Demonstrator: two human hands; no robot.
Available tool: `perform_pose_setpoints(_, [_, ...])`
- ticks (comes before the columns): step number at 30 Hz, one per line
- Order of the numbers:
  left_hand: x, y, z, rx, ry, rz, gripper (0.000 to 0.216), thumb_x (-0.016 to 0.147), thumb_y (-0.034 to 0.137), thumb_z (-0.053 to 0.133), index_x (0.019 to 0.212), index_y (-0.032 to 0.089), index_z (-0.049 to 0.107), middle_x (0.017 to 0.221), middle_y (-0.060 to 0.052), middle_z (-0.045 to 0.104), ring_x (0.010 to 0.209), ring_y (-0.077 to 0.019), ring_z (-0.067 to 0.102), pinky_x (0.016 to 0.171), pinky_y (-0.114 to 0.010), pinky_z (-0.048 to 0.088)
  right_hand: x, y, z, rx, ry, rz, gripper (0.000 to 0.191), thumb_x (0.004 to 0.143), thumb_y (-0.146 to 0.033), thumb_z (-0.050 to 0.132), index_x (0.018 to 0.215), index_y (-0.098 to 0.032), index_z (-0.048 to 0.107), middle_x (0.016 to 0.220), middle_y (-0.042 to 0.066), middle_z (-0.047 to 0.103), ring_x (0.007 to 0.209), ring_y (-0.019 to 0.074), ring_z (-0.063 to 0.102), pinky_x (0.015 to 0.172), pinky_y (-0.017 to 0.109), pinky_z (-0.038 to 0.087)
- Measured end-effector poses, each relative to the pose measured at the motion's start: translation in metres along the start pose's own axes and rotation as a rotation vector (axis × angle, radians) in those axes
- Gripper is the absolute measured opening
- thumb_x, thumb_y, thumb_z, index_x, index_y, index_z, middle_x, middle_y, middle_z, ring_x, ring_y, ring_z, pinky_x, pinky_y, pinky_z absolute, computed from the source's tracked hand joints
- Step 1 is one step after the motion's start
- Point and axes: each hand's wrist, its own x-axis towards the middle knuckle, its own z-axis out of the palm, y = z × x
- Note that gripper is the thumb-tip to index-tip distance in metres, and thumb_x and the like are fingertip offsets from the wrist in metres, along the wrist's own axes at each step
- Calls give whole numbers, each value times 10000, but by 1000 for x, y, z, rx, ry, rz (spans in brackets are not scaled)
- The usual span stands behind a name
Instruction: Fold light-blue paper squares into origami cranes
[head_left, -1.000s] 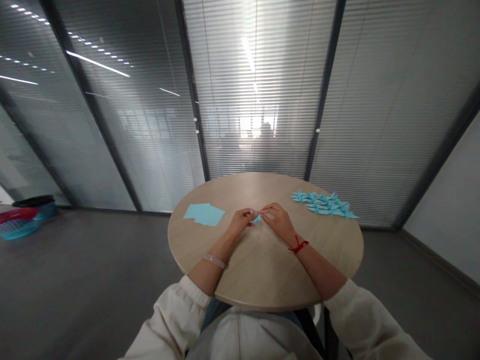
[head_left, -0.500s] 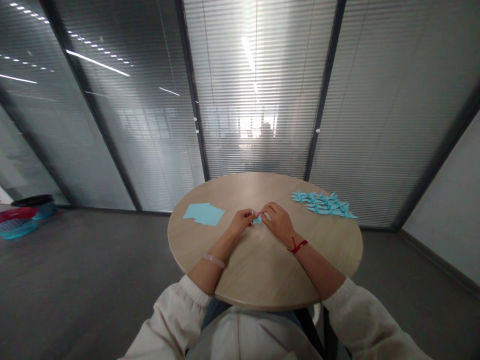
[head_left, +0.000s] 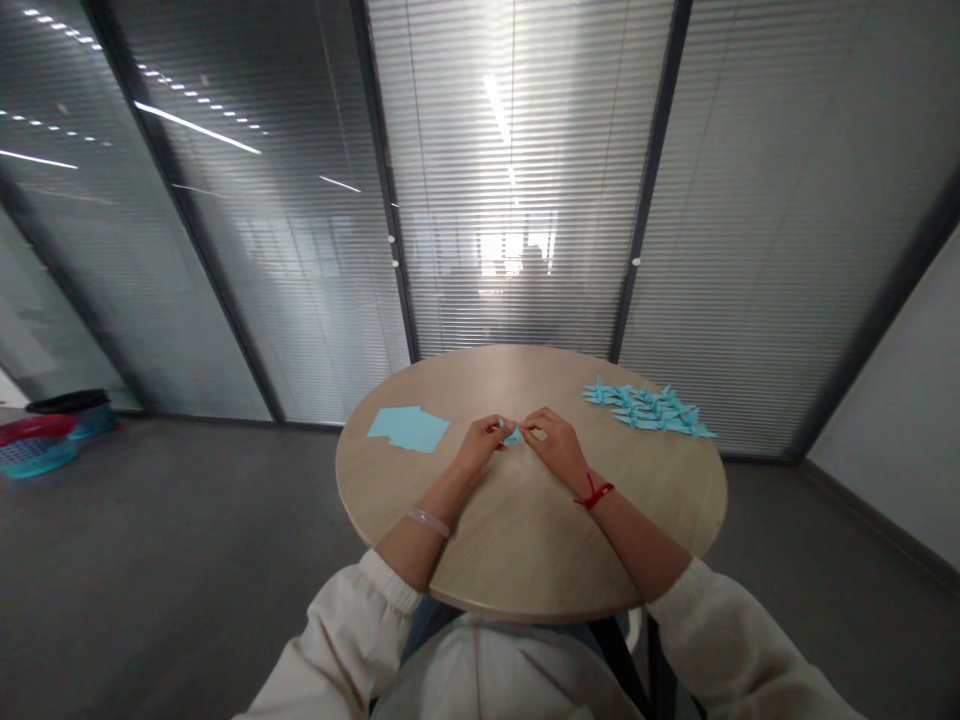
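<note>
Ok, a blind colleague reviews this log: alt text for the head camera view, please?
A person's left hand and right hand pinch a small blue paper piece between them over a round wooden table. Flat blue sheets lie to the left, a cluster of folded blue paper figures to the right, with blind-covered glass walls behind.

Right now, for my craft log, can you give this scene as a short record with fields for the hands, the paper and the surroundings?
left hand: pinches the small blue paper from its left side
right hand: pinches the same paper from its right side
round table: wooden, both forearms over it
blue sheets: flat stack, left of the hands
folded blue pieces: cluster on the table's far right
baskets: on the floor, far left
</note>
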Motion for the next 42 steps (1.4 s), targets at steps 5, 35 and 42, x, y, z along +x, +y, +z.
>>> perform_pose_setpoints(5, [3, 2, -2, 89, 9, 83, 406, 685, 556, 641, 708, 151, 640, 681, -28, 589, 650, -143, 529, 564, -246, 453, 2, -3, 0, 114, -43, 166, 124, 869, -248, 524, 882, -179, 626, 870, 60, 648, 775, 160, 591, 704, 268, 472])
perform_pose_setpoints(35, [-2, 10, -6, 253, -111, 317, 319, 794, 472, 605, 736, 165, 666, 925, -61, 515, 874, -162, 513, 759, -263, 426, 5, -5, -13, 291, -323, 173, 245, 921, -335, 428, 769, -184, 547, 728, -7, 556, 693, 127, 506, 665, 234, 391])
perform_pose_setpoints(42, [2, 1, -8, 234, -105, 241, 449, 746, 613, 595, 717, 169, 654, 824, -51, 555, 847, -178, 517, 833, -316, 425, 5, -2, -13, 221, -334, 104, 276, 910, -368, 464, 724, -181, 545, 714, -7, 556, 664, 121, 485, 625, 228, 369])
